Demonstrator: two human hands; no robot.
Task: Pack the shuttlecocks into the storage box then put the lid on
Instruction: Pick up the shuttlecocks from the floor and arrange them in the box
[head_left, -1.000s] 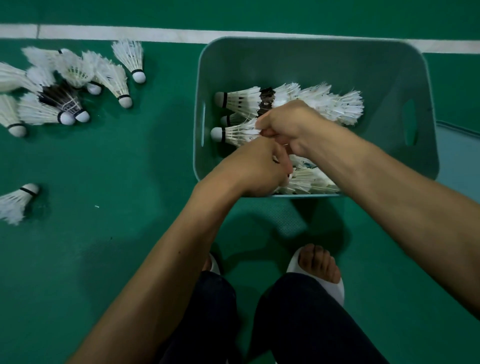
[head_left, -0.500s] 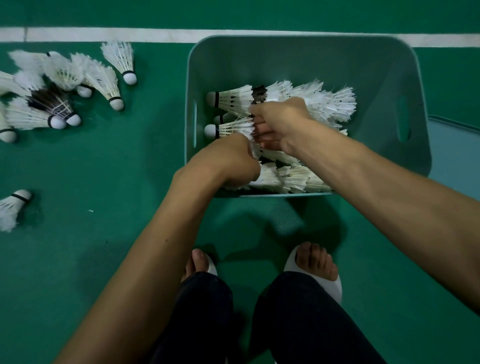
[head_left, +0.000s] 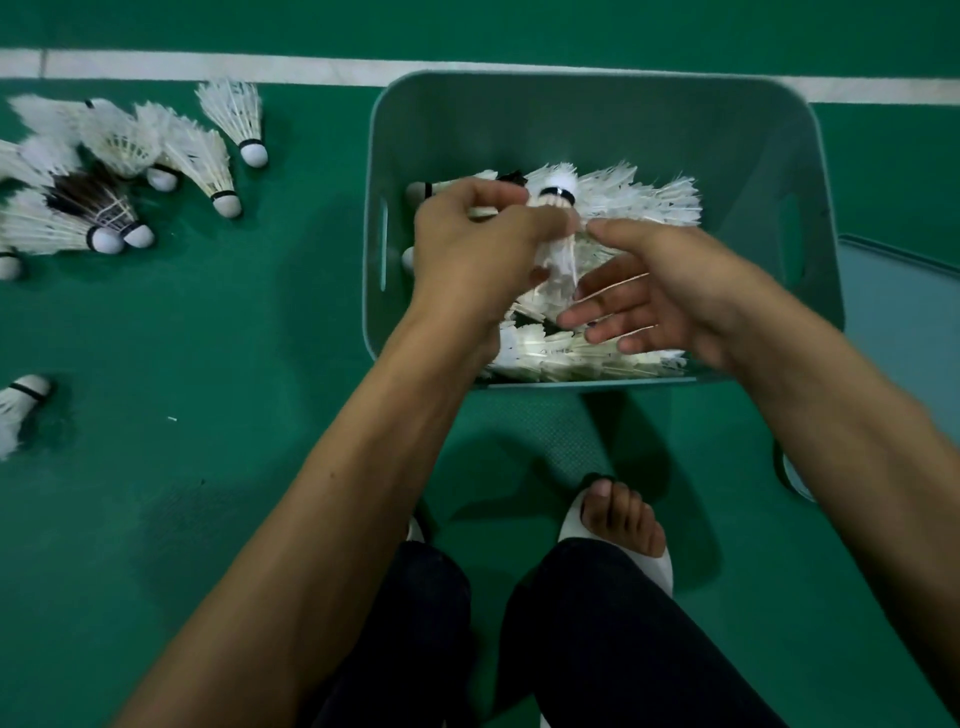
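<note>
From my remote station I record the following. Both forearms reach forward from the bottom of the view and meet over the storage box (head_left: 374, 218), which stands on the green floor (head_left: 260, 364) just short of a white line (head_left: 208, 67).

The left grip (head_left: 478, 249) shows its back to the camera. Its fingers are curled and grasp the held shuttlecock (head_left: 558, 193), which stands cork up with its feathers pointing down between the two grips. The feather end is blurred.

The right grip (head_left: 660, 291) is released, with the palm turned toward the left grip and the fingers straight and spread. Its thumb tip lies just beside the feathers of the held shuttlecock, and I cannot tell whether it touches them.

Under both grips the packed shuttlecocks (head_left: 644, 202) lie on their sides inside the box. The loose shuttlecocks (head_left: 119, 166) lie clustered on the floor left of the box, well apart from it. A lone shuttlecock (head_left: 23, 400) lies at the left edge.

The lid (head_left: 904, 312) lies flat on the floor just beside the box's right wall, not on the box
</note>
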